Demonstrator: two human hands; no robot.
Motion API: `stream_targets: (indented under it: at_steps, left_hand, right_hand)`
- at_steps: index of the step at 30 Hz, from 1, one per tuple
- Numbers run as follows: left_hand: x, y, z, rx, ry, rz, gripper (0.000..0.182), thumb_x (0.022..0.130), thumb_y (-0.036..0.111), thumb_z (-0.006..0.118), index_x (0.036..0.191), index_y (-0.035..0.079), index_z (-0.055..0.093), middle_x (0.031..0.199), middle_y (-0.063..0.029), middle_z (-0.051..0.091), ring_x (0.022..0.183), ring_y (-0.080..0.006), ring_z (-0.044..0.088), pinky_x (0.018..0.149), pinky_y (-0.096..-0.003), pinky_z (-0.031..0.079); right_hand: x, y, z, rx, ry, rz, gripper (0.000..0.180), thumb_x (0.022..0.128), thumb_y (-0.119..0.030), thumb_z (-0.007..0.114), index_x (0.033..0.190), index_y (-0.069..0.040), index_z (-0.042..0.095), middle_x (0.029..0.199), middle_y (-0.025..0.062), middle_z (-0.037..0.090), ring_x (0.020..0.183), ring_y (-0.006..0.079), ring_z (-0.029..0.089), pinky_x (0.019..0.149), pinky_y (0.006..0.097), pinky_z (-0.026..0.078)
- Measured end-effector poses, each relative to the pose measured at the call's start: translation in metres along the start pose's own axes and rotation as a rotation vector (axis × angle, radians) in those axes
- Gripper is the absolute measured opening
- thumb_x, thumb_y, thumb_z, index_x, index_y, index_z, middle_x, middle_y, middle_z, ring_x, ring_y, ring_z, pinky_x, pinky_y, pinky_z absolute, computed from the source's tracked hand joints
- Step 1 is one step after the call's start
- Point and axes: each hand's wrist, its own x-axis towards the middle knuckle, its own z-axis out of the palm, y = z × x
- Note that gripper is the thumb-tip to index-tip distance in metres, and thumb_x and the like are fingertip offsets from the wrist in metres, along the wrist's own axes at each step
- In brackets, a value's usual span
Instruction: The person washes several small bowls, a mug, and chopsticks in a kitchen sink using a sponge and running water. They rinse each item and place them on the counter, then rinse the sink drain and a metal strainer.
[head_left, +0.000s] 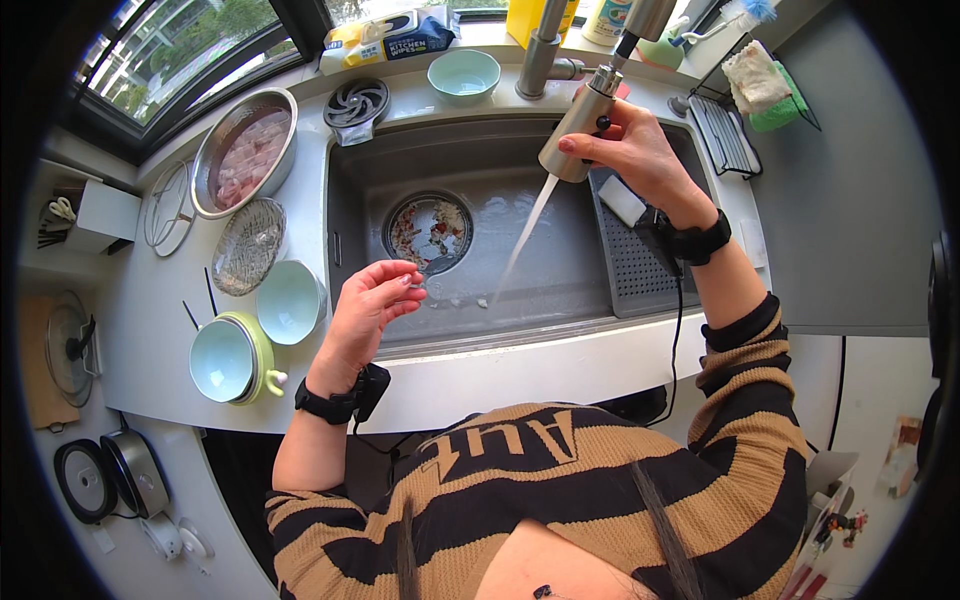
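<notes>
My right hand (637, 154) grips a brushed-metal pull-out faucet head (574, 142), and a stream of water (531, 225) runs from it down into the grey sink (525, 277). Over the sink's left front edge, my left hand (382, 292) pinches a small, clear-looking utensil, perhaps a spoon (442, 264), with its far end close to the drain. Food scraps lie in the round drain strainer (428, 231). One small pale scrap (482, 304) rests on the sink floor. A perforated grey tray (649, 262) with a white block (622, 200) on it sits at the sink's right side.
Left of the sink stand a metal basin (289, 161) of pale pink meat in liquid, a patterned glass dish (249, 246), a pale blue bowl (289, 302) and another bowl (221, 361) in a green holder. Behind are a bowl (463, 75), a black drain cover (356, 103) and the faucet post (536, 64).
</notes>
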Motion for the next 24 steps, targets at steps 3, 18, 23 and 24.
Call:
stream_targets:
  at_steps: [3,18,23,24]
  left_hand:
    - [0.0,0.0,-0.002,0.007,0.012,-0.005,0.018,0.088,0.009,0.056,0.105,0.002,0.058,0.099,-0.0094,0.062,0.088,-0.0188,0.063,0.079,-0.0289,0.051]
    - [-0.002,0.0,-0.002,-0.008,0.017,0.007,0.019,0.089,0.011,0.057,0.105,0.001,0.058,0.099,-0.0094,0.062,0.087,-0.0169,0.062,0.078,-0.0275,0.05]
    - [-0.002,-0.001,-0.003,-0.007,0.032,0.0,0.02,0.089,0.011,0.057,0.105,0.001,0.058,0.099,-0.0093,0.062,0.087,-0.0168,0.062,0.077,-0.0272,0.05]
    - [-0.001,-0.001,-0.002,-0.009,0.024,0.0,0.02,0.089,0.011,0.057,0.105,0.001,0.058,0.099,-0.0093,0.062,0.087,-0.0167,0.062,0.077,-0.0272,0.05]
  right_hand:
    - [0.002,0.004,0.002,-0.038,0.025,0.018,0.049,0.073,-0.035,0.078,0.102,0.001,0.062,0.08,0.0062,0.063,0.071,0.0113,0.061,0.064,0.0223,0.052]
    - [-0.002,-0.018,-0.032,-0.247,-0.137,0.131,0.057,0.069,-0.045,0.077,0.097,0.003,0.061,0.081,0.0076,0.062,0.074,0.014,0.061,0.064,0.0252,0.052]
    - [-0.003,-0.017,-0.055,-0.441,-0.146,0.146,0.048,0.072,-0.041,0.076,0.097,-0.002,0.063,0.075,0.0058,0.057,0.067,0.0142,0.058,0.061,0.0236,0.047]
    - [-0.003,-0.015,-0.055,-0.49,-0.134,0.15,0.048,0.072,-0.041,0.076,0.097,-0.002,0.063,0.075,0.0055,0.056,0.067,0.0148,0.058,0.062,0.0242,0.047]
